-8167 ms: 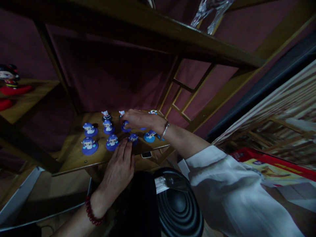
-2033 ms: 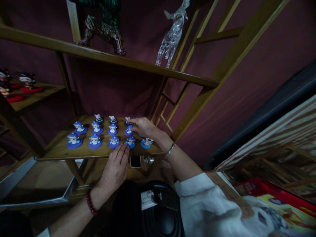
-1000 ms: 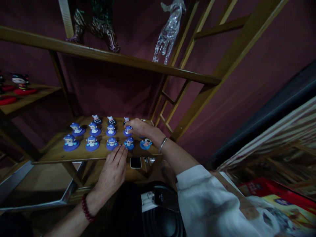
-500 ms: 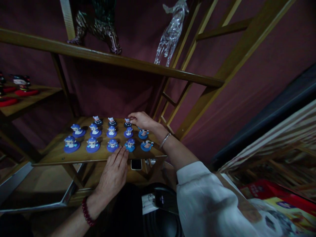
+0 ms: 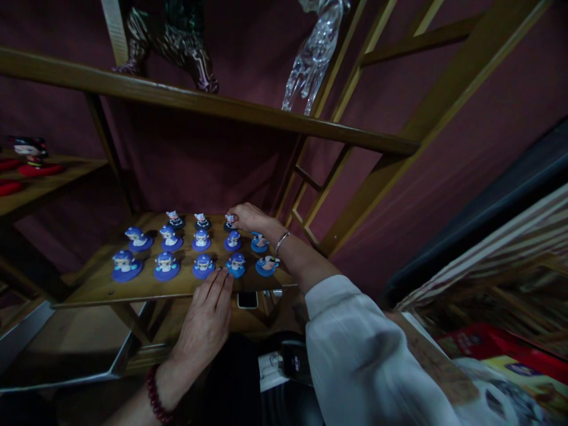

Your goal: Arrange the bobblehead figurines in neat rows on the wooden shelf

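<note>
Several small cartoon figurines stand in rows on a wooden shelf [image 5: 100,269]. My right hand [image 5: 251,218] reaches to the back row, its fingertips closed on the rightmost white-haired figurine [image 5: 229,221] with a black base. To its left are two like it, a middle figurine [image 5: 202,221] and a left one [image 5: 174,219]. My left hand [image 5: 208,310] lies with fingers stretched out over the shelf's front edge, just below a blue-haired figurine [image 5: 235,264]. A purple-haired figurine [image 5: 203,266] is beside it. On the right are two tilted-looking blue-based figurines [image 5: 267,265].
Overhead, a wooden bar [image 5: 199,102] carries a clear glass animal [image 5: 313,56] and a dark metallic figure [image 5: 171,44]. A slanted wooden lattice [image 5: 381,195] borders the right. Red-based figurines [image 5: 33,158] stand at left. A phone [image 5: 247,300] lies beneath the shelf.
My right hand has moved slightly left, its fingertips now around the back-row figurine. My left hand stays at the shelf's front edge. The view has shifted a little.
</note>
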Tool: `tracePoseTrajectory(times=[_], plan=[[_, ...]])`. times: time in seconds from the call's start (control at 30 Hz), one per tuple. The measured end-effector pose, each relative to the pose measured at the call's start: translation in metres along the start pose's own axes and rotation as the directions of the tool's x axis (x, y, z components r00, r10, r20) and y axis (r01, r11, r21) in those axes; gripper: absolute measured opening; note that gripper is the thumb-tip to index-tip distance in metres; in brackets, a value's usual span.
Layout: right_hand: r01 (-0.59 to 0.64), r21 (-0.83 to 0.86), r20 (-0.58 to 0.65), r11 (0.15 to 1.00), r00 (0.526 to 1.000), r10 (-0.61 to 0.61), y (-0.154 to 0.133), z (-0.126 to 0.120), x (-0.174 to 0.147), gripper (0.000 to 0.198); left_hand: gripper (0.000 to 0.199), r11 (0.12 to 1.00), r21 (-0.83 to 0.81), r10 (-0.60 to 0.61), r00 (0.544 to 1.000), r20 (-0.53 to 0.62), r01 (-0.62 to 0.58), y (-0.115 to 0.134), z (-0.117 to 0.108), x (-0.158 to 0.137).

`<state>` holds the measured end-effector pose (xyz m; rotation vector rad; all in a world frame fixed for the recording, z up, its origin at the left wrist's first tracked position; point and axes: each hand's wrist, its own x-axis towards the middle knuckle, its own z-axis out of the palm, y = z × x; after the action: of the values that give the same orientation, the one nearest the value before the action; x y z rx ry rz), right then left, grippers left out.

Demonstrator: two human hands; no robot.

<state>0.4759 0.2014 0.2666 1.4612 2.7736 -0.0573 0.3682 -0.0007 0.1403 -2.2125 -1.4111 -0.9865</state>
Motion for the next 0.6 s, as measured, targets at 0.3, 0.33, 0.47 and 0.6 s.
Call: tracePoseTrajectory(times=[0.3, 0.33, 0.47, 0.6], plan=[[0.024, -0.037, 0.003, 0.999, 1.000, -0.024, 0.0024, 0.0037, 0.0084, 0.031, 0.047, 1.000, 0.017, -0.013, 1.000, 0.006, 0.013, -0.0002, 0.0025, -0.0003], [0.029, -0.042, 0.003, 0.999, 1.000, -0.029, 0.0017, 0.0031, 0.0080, 0.030, 0.046, 1.000, 0.021, -0.010, 1.000, 0.007, 0.010, -0.0003, 0.0024, -0.0002], [0.035, -0.070, -0.012, 0.997, 0.999, -0.035, -0.0011, 0.0011, 0.0062, 0.028, 0.045, 1.000, 0.028, 0.002, 1.000, 0.000, -0.002, -0.0002, 0.0015, 0.0012], [0.026, -0.071, -0.009, 0.997, 1.000, -0.027, -0.0024, 0.0010, 0.0062, 0.027, 0.047, 1.000, 0.022, 0.006, 1.000, -0.021, -0.006, -0.0001, 0.0011, 0.0020]])
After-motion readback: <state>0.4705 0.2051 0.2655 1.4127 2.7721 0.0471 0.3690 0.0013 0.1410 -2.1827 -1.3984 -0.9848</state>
